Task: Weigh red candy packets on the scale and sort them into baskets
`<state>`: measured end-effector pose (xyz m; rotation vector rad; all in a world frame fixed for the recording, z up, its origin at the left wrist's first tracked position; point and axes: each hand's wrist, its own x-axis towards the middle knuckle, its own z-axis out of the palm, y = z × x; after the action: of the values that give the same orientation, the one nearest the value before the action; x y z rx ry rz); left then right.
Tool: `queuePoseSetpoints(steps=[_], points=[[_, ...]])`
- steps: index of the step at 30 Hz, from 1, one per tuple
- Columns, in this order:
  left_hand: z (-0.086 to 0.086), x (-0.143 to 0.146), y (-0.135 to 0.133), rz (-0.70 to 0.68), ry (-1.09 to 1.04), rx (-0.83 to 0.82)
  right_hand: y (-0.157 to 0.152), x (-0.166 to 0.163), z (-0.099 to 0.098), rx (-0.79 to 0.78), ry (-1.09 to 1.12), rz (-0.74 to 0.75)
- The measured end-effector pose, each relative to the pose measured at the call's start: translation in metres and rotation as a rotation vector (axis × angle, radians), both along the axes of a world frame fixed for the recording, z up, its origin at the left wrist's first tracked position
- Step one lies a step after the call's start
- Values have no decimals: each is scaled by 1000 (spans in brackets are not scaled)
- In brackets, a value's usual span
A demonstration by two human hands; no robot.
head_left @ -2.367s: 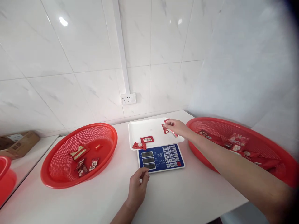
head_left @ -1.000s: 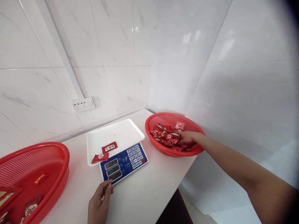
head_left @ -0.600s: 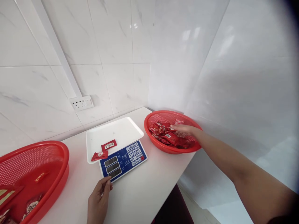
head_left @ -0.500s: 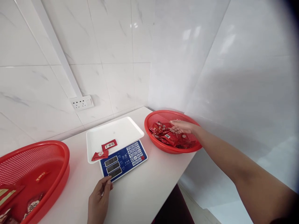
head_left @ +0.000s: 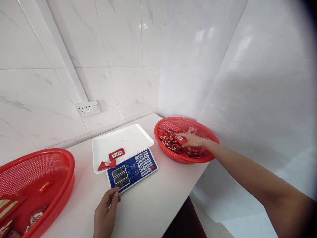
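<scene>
My right hand (head_left: 191, 139) is inside the right red mesh basket (head_left: 158, 140), its fingers closed on a red packet (head_left: 181, 140) with a white barcode label. Several red wrapped packets (head_left: 170, 137) lie beneath it. My left hand (head_left: 106, 210) is loosely closed at the near edge of the digital scale (head_left: 138, 177), fingertips by its lowest display. Nothing shows between those fingers. On the scale's white tray (head_left: 127, 137) lie two small red packets, one flat (head_left: 117, 154) and one at the front left corner (head_left: 106, 164).
A larger red mesh basket (head_left: 70, 165) stands at the left with a few packets (head_left: 34, 218) in it. Both baskets and the scale rest on a white table (head_left: 148, 205). Tiled walls close in behind and at the right; a power socket (head_left: 88, 108) is on the back wall.
My right hand has gone from outstretched over the packets to closed on a red packet, lifting it slightly. My left hand stays by the scale.
</scene>
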<state>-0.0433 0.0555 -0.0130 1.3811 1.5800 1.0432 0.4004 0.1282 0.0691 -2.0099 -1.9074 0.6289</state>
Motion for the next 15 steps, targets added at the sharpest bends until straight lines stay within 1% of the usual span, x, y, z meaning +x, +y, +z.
queuePoseSetpoints(steps=[3, 6, 11, 14, 15], points=[[0, -1, 0, 3, 3, -7, 6, 14, 11, 146, 22, -122], [-2, -2, 1, -5, -3, -4, 8, 23, 15, 181, 35, -161], [-7, -2, 1, -29, 7, 10, 2, 22, 9, 161, 85, -191], [-7, -3, 1, -39, 5, 11, -3, 17, 10, 58, 209, -209], [-7, -3, 1, -39, 5, 10, -4, 16, 12, 35, 216, -202]])
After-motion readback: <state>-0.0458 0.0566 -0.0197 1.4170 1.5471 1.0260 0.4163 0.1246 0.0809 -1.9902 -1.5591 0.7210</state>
